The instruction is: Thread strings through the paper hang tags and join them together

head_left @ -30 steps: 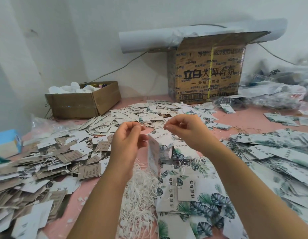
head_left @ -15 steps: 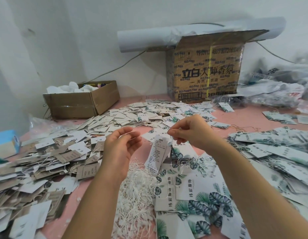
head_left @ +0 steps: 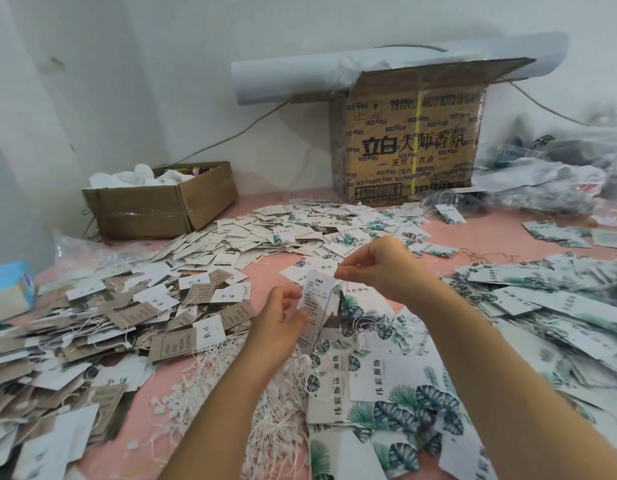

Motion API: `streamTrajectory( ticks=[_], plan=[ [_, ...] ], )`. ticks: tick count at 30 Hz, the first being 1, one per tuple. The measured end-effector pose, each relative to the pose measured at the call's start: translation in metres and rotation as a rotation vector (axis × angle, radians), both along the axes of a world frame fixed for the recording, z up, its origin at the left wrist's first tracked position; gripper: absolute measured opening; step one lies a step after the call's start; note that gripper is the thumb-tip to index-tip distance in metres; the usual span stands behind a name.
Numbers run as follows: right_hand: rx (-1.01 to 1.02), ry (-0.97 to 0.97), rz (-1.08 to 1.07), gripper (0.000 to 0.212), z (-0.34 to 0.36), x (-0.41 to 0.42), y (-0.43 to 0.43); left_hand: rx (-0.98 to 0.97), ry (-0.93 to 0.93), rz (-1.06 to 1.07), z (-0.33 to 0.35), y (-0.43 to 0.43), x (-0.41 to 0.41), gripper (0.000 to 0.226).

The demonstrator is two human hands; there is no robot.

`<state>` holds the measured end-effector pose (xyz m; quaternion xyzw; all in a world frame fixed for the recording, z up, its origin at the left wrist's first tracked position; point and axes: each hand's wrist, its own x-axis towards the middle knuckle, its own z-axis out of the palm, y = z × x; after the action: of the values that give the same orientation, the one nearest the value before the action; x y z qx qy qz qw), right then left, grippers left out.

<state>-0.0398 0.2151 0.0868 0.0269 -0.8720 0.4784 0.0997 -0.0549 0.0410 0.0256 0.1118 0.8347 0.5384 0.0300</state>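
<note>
One tag (head_left: pixel 315 306) held btwn L hand (head_left: pixel 279 320), R hand (head_left: pixel 379 268).

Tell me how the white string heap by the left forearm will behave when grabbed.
The string heap will probably be floppy and very light: thin loose strands lie criss-crossed. It looks tangled, so a pinch likely drags neighbours along.

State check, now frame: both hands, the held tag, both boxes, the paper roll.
right hand: pinching the top of the hang tag.
left hand: fingers curled, thumb at the tag's left edge; grip unclear.
hang tag: lifted, hanging tilted between the hands.
tall cardboard box: upright, top flap open.
low cardboard box: open, filled with white material.
paper roll: lying across the tall box's top.
</note>
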Motion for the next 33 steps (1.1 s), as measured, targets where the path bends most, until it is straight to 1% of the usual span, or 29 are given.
streamTrajectory(
  ticks=[3, 5, 9, 13, 18, 22, 25, 29, 33],
  plan=[
    [-0.049, -0.088, -0.001, 0.008, -0.007, 0.0, -0.004, 0.062, -0.08, -0.024, -0.004, -0.003, -0.001, 0.016],
    [-0.049, -0.113, 0.0, 0.005, -0.014, -0.003, -0.009, 0.083, -0.093, -0.032, -0.006, -0.004, -0.001, 0.017],
    [0.037, -0.066, -0.04, 0.008, -0.022, -0.011, -0.017, 0.146, -0.091, 0.0, -0.005, -0.004, -0.001, 0.015],
    [0.104, -0.053, -0.016, 0.011, -0.024, -0.013, -0.023, 0.194, -0.075, 0.021, 0.0, -0.005, 0.0, 0.015],
    [0.165, 0.003, 0.03, 0.012, -0.018, -0.009, -0.028, 0.231, 0.055, 0.071, 0.005, -0.005, 0.002, 0.014],
    [0.158, 0.047, 0.082, 0.007, -0.006, -0.002, -0.028, 0.197, 0.237, 0.132, 0.01, -0.007, 0.002, 0.017],
    [0.156, 0.079, 0.1, 0.006, 0.002, 0.002, -0.028, 0.187, 0.327, 0.175, 0.015, -0.008, 0.003, 0.016],
    [0.138, 0.092, 0.123, 0.005, 0.012, 0.008, -0.026, 0.14, 0.437, 0.193, 0.019, -0.008, 0.007, 0.011],
    [0.123, 0.088, 0.131, 0.007, 0.016, 0.011, -0.023, 0.049, 0.546, 0.189, 0.021, -0.009, 0.008, 0.01]
  ],
)
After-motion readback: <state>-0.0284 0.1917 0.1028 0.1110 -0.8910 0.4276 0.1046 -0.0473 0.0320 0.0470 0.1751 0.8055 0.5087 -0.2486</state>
